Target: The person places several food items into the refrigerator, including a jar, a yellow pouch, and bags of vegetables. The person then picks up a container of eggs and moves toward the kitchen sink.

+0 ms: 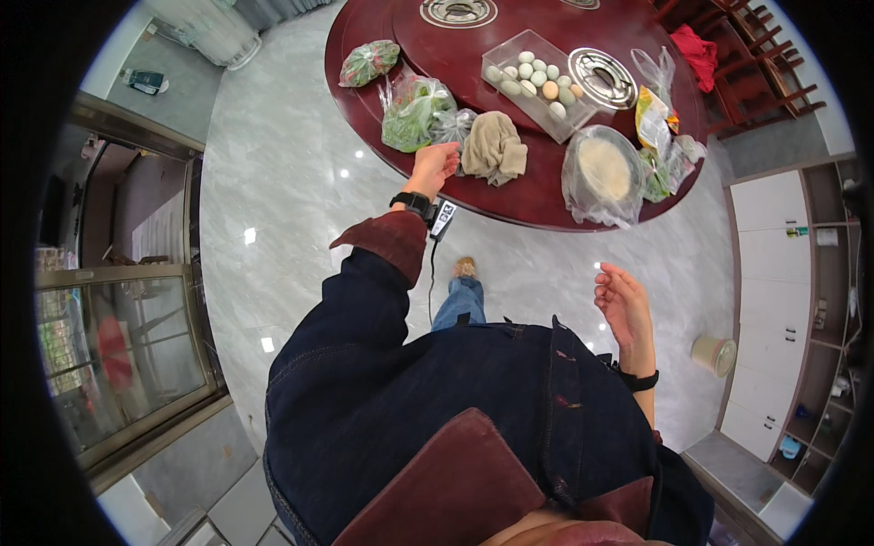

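My left hand point(435, 168) reaches over the near edge of a dark red round table point(464, 75). Its fingers are loosely curled with nothing visible in them. Just beyond lie a tied clear plastic bag point(452, 124) and a crumpled beige cloth point(494, 149); I cannot tell whether the fingertips touch either. My right hand point(623, 310) hangs over the floor in front of my body, fingers bent, holding nothing. On the table, eggs point(550, 89) sit in a clear plastic box point(506, 58). A bowl of pale grain point(605, 170) stands in a clear bag.
Bagged green vegetables point(416, 116) and a bag of red and green produce point(369, 63) lie at left. A yellow packet point(652, 119) is at right. Beyond are stacked wooden chairs point(751, 68), a white cabinet point(771, 273) and a bin point(713, 355). A cable point(431, 280) runs from my left wrist.
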A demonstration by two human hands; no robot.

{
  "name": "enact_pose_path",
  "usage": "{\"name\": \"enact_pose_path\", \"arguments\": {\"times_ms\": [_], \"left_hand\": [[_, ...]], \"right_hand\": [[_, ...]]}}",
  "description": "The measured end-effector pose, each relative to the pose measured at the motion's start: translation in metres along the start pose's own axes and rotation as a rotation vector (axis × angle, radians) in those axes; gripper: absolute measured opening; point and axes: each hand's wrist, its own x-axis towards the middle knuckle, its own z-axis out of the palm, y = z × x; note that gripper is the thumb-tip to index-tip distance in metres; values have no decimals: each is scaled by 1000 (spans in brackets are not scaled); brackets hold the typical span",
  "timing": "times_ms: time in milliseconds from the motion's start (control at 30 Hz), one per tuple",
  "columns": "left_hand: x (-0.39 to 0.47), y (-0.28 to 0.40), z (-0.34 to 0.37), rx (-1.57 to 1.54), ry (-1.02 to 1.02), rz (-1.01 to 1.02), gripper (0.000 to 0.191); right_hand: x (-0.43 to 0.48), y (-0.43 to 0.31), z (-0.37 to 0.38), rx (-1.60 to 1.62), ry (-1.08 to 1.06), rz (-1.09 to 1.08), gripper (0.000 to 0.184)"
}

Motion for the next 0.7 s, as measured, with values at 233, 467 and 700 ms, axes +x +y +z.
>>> {"name": "enact_pose_path", "arguments": {"times_ms": [233, 467, 700], "left_hand": [[72, 48, 15, 511, 578, 633, 34], [109, 61, 10, 1371, 810, 617, 33], [133, 89, -50, 373, 545, 505, 16]], "right_hand": [[68, -32, 12, 26, 62, 65, 28], [117, -47, -7, 50, 53, 102, 29], [176, -90, -22, 23, -63, 98, 29]]}}
